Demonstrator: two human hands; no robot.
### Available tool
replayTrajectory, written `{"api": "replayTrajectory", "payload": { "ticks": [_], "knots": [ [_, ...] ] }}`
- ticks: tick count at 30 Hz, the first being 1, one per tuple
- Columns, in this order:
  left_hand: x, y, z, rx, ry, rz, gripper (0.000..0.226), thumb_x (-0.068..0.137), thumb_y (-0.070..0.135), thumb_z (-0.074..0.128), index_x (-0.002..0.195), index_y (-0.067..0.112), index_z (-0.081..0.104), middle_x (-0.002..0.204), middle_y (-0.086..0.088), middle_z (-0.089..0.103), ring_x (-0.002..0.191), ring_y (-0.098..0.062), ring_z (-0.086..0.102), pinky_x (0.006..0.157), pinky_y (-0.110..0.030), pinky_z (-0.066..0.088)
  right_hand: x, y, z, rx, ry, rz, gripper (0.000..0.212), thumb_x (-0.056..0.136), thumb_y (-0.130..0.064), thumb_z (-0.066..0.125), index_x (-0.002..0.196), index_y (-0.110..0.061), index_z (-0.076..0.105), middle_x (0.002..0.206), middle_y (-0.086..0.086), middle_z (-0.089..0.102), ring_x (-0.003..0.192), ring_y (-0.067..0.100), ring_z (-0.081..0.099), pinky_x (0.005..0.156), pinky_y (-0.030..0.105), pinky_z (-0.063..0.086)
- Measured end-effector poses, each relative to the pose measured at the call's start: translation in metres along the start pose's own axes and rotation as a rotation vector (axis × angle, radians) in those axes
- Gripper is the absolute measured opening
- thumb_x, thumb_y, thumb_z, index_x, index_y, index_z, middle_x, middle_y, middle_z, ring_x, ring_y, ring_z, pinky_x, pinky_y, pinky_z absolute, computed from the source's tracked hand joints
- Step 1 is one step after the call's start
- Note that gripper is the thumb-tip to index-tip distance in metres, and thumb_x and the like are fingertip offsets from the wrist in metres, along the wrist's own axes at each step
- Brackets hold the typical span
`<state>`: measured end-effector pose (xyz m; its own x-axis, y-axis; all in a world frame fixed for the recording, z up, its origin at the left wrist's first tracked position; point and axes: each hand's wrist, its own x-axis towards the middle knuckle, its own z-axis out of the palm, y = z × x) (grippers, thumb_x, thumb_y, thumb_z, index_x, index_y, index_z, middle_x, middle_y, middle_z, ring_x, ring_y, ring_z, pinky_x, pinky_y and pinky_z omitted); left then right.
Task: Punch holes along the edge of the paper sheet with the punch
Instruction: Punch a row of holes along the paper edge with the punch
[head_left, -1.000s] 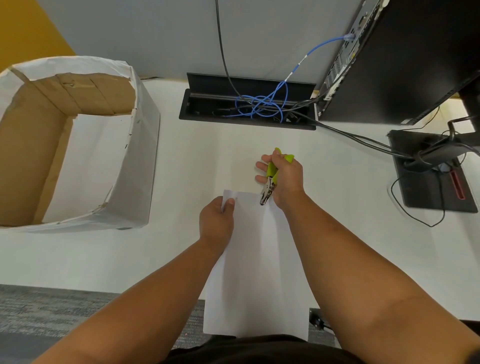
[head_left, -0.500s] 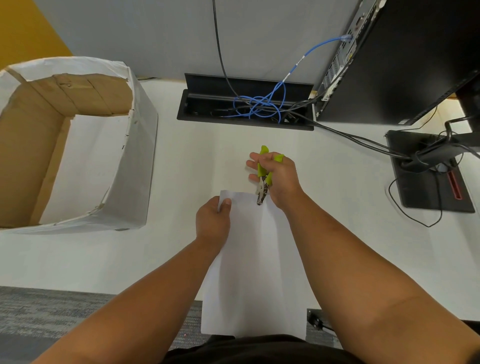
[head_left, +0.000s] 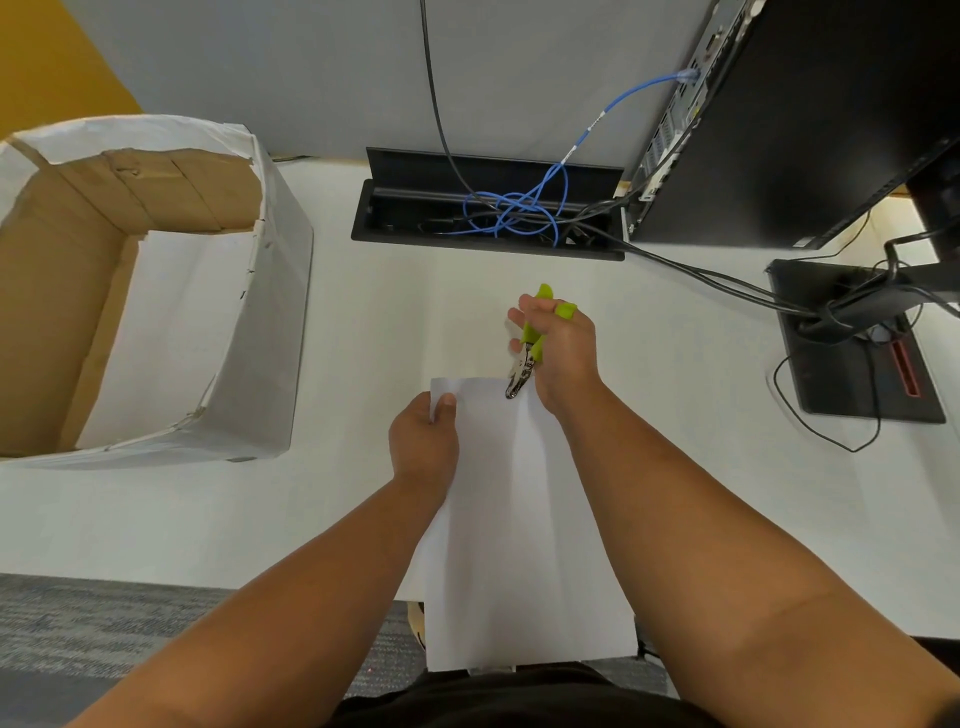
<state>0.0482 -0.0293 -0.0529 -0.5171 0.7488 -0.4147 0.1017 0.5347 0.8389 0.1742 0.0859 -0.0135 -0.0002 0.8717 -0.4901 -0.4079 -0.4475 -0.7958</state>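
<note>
A white paper sheet (head_left: 519, 545) hangs over the front of the white desk, its far edge lifted. My left hand (head_left: 423, 439) pinches the sheet's far left corner, thumb on top. My right hand (head_left: 563, 358) grips a hole punch (head_left: 524, 361) with lime-green handles and a metal head. The punch's jaws sit over the paper's far edge, a little right of its middle. The handles look squeezed together inside my fist.
A large open cardboard box (head_left: 270, 332) lined with white paper stands at the left. A black cable tray (head_left: 410, 208) with blue and black cables lies at the desk's back. A black computer case (head_left: 810, 114) and a monitor base (head_left: 852, 384) are at the right.
The punch head shifted leftward along the paper's far edge between a second ago and half a second ago. Both hands keep their holds.
</note>
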Motion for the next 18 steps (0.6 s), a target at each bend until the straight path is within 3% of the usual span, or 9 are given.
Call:
{"api": "replayTrajectory", "payload": {
  "ticks": [3, 6, 10, 14, 18],
  "knots": [
    [0.001, 0.0005, -0.0012, 0.023, -0.019, 0.019, 0.036, 0.097, 0.031, 0.05, 0.068, 0.012, 0.042, 0.065, -0.005, 0.042, 0.062, -0.018, 0.038, 0.061, -0.03, 0.035, -0.0008, -0.0007, -0.0018, -0.062, -0.126, 0.0, 0.013, 0.085, 0.001, 0.067, 0.096, -0.004, 0.07, 0.129, 0.008, 0.064, 0.117, 0.023, 0.063, 0.092, 0.047, 0.051],
    [-0.0009, 0.0044, -0.0018, 0.055, -0.028, 0.061, 0.037, 0.098, 0.028, 0.05, 0.062, 0.019, 0.044, 0.061, 0.004, 0.047, 0.059, -0.016, 0.043, 0.059, -0.027, 0.038, -0.0031, -0.0011, -0.0006, -0.241, -0.237, -0.021, 0.016, 0.085, 0.004, 0.064, 0.1, 0.002, 0.07, 0.133, 0.007, 0.063, 0.118, 0.008, 0.061, 0.1, 0.049, 0.048],
    [-0.0018, 0.0062, -0.0027, 0.089, -0.034, 0.11, 0.037, 0.097, 0.028, 0.05, 0.063, 0.017, 0.043, 0.061, 0.003, 0.046, 0.059, -0.016, 0.041, 0.06, -0.029, 0.038, -0.004, 0.0014, 0.0009, -0.314, -0.257, -0.072, 0.018, 0.085, 0.005, 0.062, 0.094, -0.007, 0.072, 0.134, 0.006, 0.062, 0.127, 0.013, 0.056, 0.108, 0.045, 0.044],
    [-0.0041, 0.005, -0.0023, 0.066, -0.008, 0.083, 0.038, 0.097, 0.027, 0.05, 0.065, 0.014, 0.035, 0.063, -0.002, 0.036, 0.06, -0.016, 0.032, 0.06, -0.029, 0.032, -0.0011, 0.0021, -0.0023, -0.229, -0.233, -0.057, 0.021, 0.085, 0.008, 0.059, 0.1, -0.001, 0.07, 0.135, 0.006, 0.061, 0.129, 0.013, 0.054, 0.108, 0.05, 0.043],
    [0.001, 0.0023, -0.0027, -0.006, -0.004, -0.013, 0.042, 0.096, 0.034, 0.051, 0.078, -0.003, 0.049, 0.07, -0.008, 0.047, 0.065, -0.018, 0.042, 0.063, -0.031, 0.039, -0.0021, -0.0035, -0.0022, -0.218, -0.284, -0.045, 0.023, 0.084, 0.011, 0.057, 0.101, 0.002, 0.069, 0.136, 0.007, 0.06, 0.129, 0.014, 0.054, 0.102, 0.052, 0.046]
  ]
}}
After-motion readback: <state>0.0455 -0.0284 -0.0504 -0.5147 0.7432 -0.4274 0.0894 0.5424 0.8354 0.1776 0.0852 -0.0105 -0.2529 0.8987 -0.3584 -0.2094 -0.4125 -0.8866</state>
